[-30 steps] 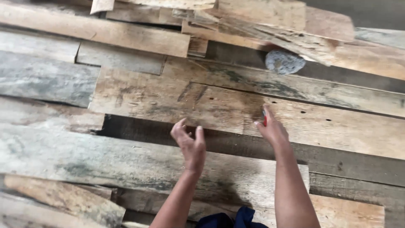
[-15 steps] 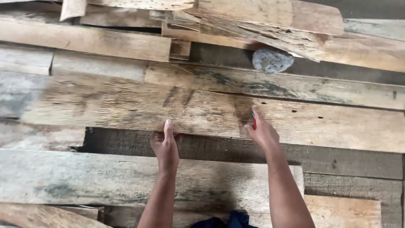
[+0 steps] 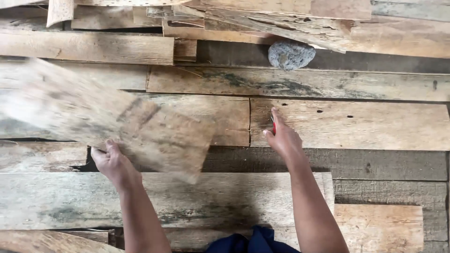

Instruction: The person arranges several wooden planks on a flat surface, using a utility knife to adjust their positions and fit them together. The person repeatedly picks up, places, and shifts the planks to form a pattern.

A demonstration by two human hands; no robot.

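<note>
My left hand [image 3: 114,164] grips the near edge of a weathered wooden plank [image 3: 108,119], which is lifted, tilted and blurred by motion, reaching out to the left. My right hand [image 3: 282,137] rests on the planks laid side by side below, fingers closed around a small red object [image 3: 273,125] that is mostly hidden in my grip. Just beyond that hand lies a pale plank with small holes [image 3: 356,124].
A grey rounded stone [image 3: 290,55] sits on a dark board at the back. A loose heap of rough planks [image 3: 262,18] runs along the top. Worn boards [image 3: 178,201] cover the whole surface below my arms. Dark blue cloth [image 3: 248,241] shows at the bottom edge.
My left hand has taken hold of the plank and swung it up and to the left, uncovering the boards beneath. My right hand has stayed in place with the red object.
</note>
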